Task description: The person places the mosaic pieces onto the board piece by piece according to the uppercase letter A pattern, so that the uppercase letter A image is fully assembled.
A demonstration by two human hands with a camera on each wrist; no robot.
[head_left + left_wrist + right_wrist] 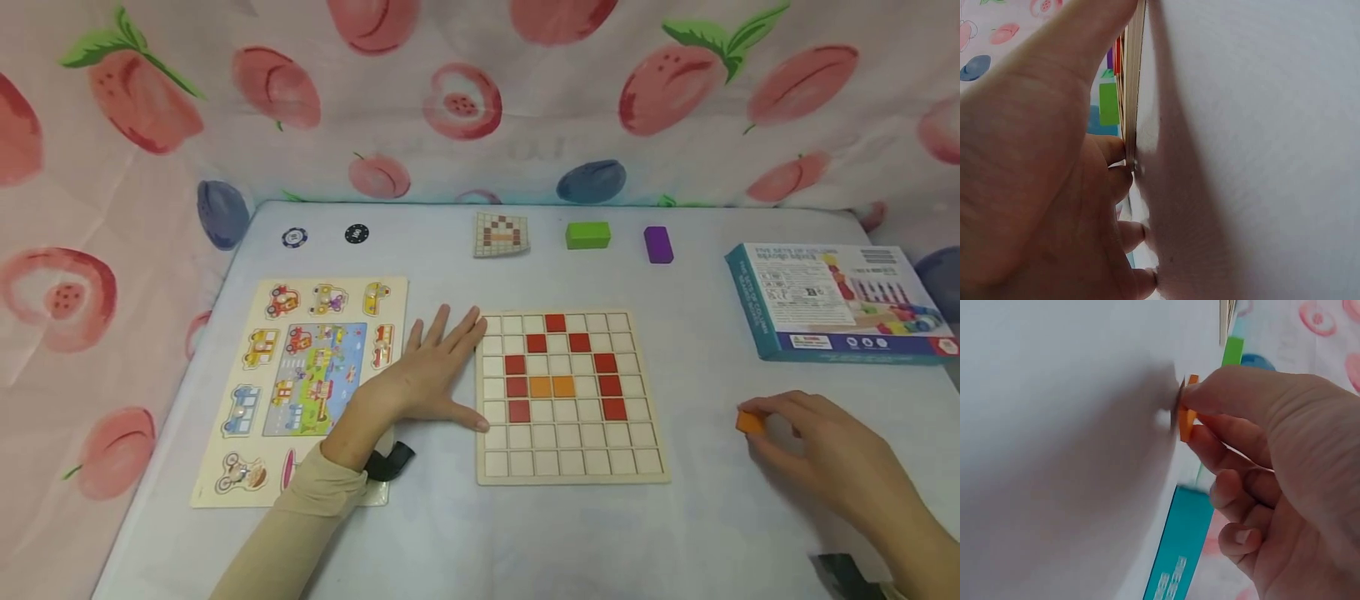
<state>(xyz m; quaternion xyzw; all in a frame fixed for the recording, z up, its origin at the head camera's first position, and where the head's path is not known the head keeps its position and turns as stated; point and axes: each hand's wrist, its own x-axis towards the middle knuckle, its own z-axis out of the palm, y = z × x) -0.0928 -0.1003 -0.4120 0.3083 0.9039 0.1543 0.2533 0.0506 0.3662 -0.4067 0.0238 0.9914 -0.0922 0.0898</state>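
Observation:
A wooden grid board [573, 476] lies in the middle of the table, with red tiles [555, 323] set in an arch and two orange tiles [551, 387] side by side. Along its left edge rests my left hand [431, 375], fingers spread, thumb and fingertips touching the frame; the left wrist view shows the thumb and fingers against the board's side [1134, 94]. To the right of the board, my right hand [832, 454] pinches a small orange piece [750, 422] between thumb and fingers. In the right wrist view the orange piece [1186, 425] is close to the tabletop, partly covered by the thumb.
A vehicle peg puzzle [225, 475] lies on the left, partly under my left forearm. Along the back are two round chips [357, 234], a pattern card [501, 236], a green block [588, 235] and a purple block [658, 245]. A boxed set [840, 304] lies at right.

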